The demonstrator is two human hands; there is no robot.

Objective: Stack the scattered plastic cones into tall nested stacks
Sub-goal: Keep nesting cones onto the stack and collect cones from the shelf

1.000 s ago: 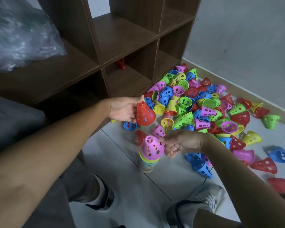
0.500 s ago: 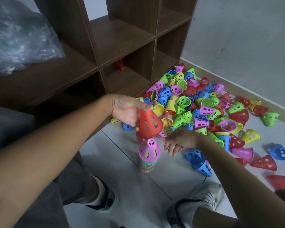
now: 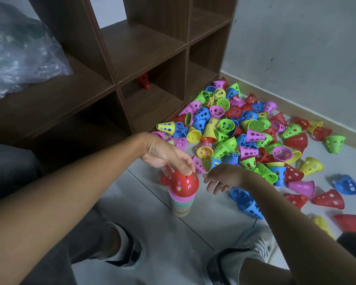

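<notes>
A person's left hand (image 3: 164, 155) reaches down at centre frame, fingertips curled onto the crown of a red cone (image 3: 184, 184) that caps the stack (image 3: 181, 204) standing upright on the floor tiles (image 3: 158, 233) between the feet. The grip from above appears meant to seat the cone squarely over the pink one beneath, so the nest stays straight; whether it is fully pressed home cannot be told.

The right hand (image 3: 222, 177), just right of the stack, holds nothing, its fingers loosely spread and hanging apart, close enough to steady the stack if it leans.

The bulk of the work lies at centre right: a pile (image 3: 245, 136) of perforated cones in red, blue, green, yellow and pink, spilling from the foot of a dark wooden shelf (image 3: 148, 44) toward the wall, with strays lying on their sides at the lower right. One red piece sits inside a lower shelf cubby, too dim to identify surely. A clear plastic bag (image 3: 19, 54) rests on the shelf at upper left.

With one stack begun and scores of cones loose, the job looks far from half done. The next reach probably goes to the near edge of the pile.
</notes>
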